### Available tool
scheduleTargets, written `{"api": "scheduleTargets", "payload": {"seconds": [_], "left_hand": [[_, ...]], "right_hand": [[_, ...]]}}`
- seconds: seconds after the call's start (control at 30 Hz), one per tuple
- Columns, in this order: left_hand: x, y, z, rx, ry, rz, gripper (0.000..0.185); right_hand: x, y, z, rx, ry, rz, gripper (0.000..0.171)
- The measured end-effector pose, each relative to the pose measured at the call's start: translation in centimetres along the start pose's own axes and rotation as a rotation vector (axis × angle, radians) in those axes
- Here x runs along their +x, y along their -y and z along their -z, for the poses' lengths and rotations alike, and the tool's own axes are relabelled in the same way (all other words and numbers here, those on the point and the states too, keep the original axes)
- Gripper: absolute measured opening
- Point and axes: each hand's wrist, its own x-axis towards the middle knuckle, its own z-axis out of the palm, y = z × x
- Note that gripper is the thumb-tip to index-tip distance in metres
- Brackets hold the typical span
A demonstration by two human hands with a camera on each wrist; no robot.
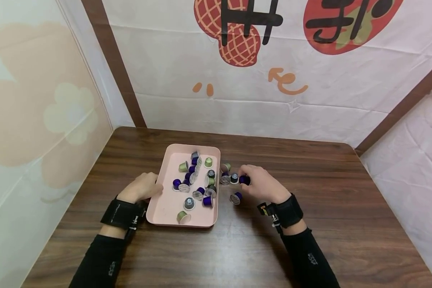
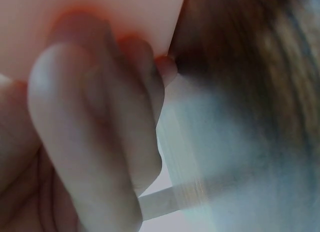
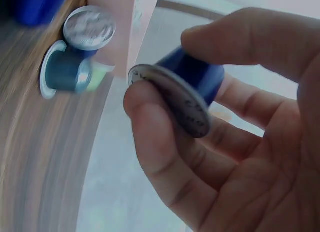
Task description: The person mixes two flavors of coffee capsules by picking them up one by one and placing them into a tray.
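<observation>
Between thumb and fingertips my right hand (image 1: 263, 184) pinches a dark blue coffee capsule (image 3: 187, 74); its printed foil lid faces the index finger in the right wrist view. At the left rim of a pink tray (image 1: 158, 212), my left hand (image 1: 140, 188) grips the edge, fingers bent against the wall in the left wrist view. Blue, green and grey coffee capsules lie scattered in the tray, among them a grey one (image 1: 189, 203). Right of the tray on the table are several more, including a blue capsule (image 1: 236, 198) on its side and a dark teal capsule (image 3: 65, 72).
The brown wooden table (image 1: 291, 248) stretches around the tray. A printed white cloth (image 1: 237, 112) hangs behind its far edge, and another cloth (image 1: 50, 120) hangs on the left.
</observation>
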Motion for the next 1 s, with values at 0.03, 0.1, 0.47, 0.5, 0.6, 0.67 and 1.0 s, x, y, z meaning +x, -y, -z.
{"api": "scheduleTargets", "payload": {"seconds": [0.03, 0.1, 0.47, 0.5, 0.6, 0.67, 1.0], "left_hand": [[0.0, 0.0, 0.0, 0.002, 0.001, -0.001, 0.019], [0.0, -0.1, 0.2, 0.006, 0.002, 0.005, 0.02], [0.1, 0.0, 0.3, -0.004, 0.014, 0.016, 0.019], [0.1, 0.0, 0.1, -0.008, 0.018, 0.022, 0.019], [0.1, 0.0, 0.0, -0.01, 0.022, 0.022, 0.02], [0.1, -0.1, -0.1, -0.017, 0.014, 0.02, 0.02], [-0.3, -0.1, 0.0, 0.005, 0.008, 0.035, 0.02]], "right_hand": [[0.1, 0.3, -0.1, 0.002, 0.003, 0.014, 0.019], [0.3, 0.9, -0.4, -0.001, 0.008, 0.039, 0.023], [3.1, 3.9, -2.3, -0.037, 0.073, 0.126, 0.025], [3.4, 4.1, -2.5, -0.05, 0.083, 0.138, 0.025], [4.5, 4.7, -2.8, -0.105, 0.115, 0.158, 0.025], [5.3, 5.3, -2.8, -0.138, 0.141, 0.162, 0.026], [8.1, 7.1, -2.5, -0.23, 0.262, 0.115, 0.027]]}}
